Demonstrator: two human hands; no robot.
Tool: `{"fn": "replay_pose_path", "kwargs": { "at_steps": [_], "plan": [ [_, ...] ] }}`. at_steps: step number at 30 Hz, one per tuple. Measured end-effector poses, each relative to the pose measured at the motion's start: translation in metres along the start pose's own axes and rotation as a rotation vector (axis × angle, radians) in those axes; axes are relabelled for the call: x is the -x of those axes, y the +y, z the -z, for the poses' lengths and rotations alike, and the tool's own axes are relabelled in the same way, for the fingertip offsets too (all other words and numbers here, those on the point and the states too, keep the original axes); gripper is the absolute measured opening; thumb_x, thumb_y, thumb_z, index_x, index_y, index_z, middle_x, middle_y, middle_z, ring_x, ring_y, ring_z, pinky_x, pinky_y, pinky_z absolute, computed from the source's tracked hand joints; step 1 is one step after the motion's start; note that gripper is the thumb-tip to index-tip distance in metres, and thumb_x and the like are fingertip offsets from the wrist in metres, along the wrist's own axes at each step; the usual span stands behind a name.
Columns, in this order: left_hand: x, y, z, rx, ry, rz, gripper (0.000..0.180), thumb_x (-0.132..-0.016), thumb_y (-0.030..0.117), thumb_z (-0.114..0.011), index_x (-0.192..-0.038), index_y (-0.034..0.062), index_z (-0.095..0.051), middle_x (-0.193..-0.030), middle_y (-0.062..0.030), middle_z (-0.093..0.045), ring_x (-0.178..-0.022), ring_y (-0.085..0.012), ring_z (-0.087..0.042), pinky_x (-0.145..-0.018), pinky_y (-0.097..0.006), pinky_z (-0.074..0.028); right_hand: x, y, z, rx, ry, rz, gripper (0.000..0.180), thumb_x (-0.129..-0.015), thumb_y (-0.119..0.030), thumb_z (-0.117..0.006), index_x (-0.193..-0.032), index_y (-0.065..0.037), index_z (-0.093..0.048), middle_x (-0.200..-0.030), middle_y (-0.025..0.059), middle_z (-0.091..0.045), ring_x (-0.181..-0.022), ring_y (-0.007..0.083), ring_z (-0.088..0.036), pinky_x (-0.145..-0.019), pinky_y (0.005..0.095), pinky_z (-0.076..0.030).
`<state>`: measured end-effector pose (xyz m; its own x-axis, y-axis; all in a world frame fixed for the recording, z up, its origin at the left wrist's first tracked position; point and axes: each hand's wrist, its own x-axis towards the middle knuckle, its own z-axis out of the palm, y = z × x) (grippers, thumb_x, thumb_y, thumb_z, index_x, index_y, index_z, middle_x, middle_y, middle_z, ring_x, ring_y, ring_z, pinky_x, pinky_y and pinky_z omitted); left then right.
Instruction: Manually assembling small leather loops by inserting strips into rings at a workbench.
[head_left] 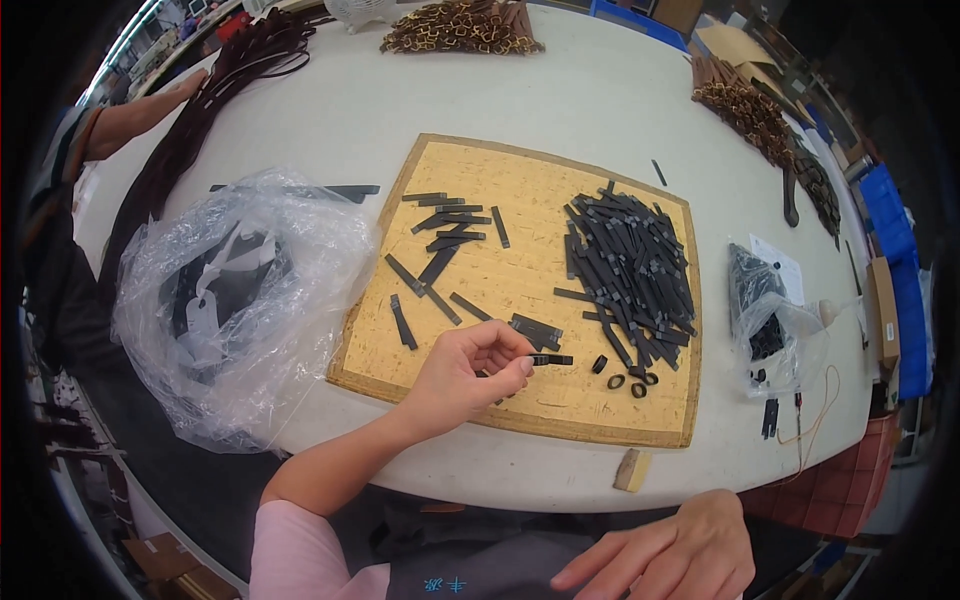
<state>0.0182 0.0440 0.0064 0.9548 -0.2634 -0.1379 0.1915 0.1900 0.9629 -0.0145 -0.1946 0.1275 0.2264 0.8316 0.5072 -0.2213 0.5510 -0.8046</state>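
Note:
My left hand (465, 375) reaches over the near part of the tan board (530, 180), thumb and fingers pinching one short black strip (558, 360). Just right of that strip lie several small black loops (600, 364). A big heap of black strips (630, 270) covers the board's right side. More loose black strips (455, 225) are scattered on its left, and a small cluster (537, 328) lies right behind my left hand. My right hand (690, 550) is low at the table's near edge, fingers stretched out and holding nothing.
A clear plastic bag (240, 320) with dark contents stands left of the board. At right lies a smaller bag of black pieces (757, 300). A small tan block (631, 470) sits near the front edge. Buckled brown straps (460, 30) lie at the back; another person's arm (140, 120) is far left.

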Motion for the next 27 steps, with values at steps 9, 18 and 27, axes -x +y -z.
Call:
{"fn": "replay_pose_path", "kwargs": {
  "at_steps": [9, 18, 27],
  "plan": [
    [0.003, 0.002, 0.002, -0.119, -0.037, 0.003, 0.013, -0.095, 0.009, -0.07, -0.103, -0.0001, -0.065, -0.089, -0.0016, -0.07, -0.079, -0.0058, -0.065, -0.071, -0.022, -0.053, -0.009, -0.001, -0.008, 0.033, -0.006, 0.01, 0.036, -0.097, -0.024, -0.059, -0.117, 0.004, -0.071, -0.128, 0.0191, -0.063, -0.137, 0.046, -0.044, -0.116, 0.0674, -0.017],
    [0.002, 0.0, 0.001, -0.169, -0.045, -0.036, 0.013, -0.095, 0.009, -0.07, -0.103, 0.0002, -0.065, -0.087, -0.0008, -0.069, -0.078, -0.0057, -0.064, -0.07, -0.021, -0.052, -0.012, -0.003, -0.005, -0.023, -0.065, 0.002, 0.032, -0.095, -0.021, -0.06, -0.116, 0.001, -0.071, -0.126, 0.0169, -0.062, -0.134, 0.0482, -0.045, -0.117, 0.0677, -0.009],
    [0.002, 0.0, -0.005, -0.155, -0.03, -0.045, 0.01, -0.092, 0.01, -0.071, -0.096, 0.0018, -0.067, -0.081, 0.0034, -0.065, -0.073, -0.0024, -0.058, -0.069, -0.02, -0.049, -0.027, -0.015, -0.036, 1.433, 0.345, 0.106, 0.019, -0.095, -0.025, -0.065, -0.111, -0.024, -0.074, -0.109, -0.008, -0.072, -0.109, 0.0302, -0.066, -0.106, 0.0593, -0.045]
  ]
}}
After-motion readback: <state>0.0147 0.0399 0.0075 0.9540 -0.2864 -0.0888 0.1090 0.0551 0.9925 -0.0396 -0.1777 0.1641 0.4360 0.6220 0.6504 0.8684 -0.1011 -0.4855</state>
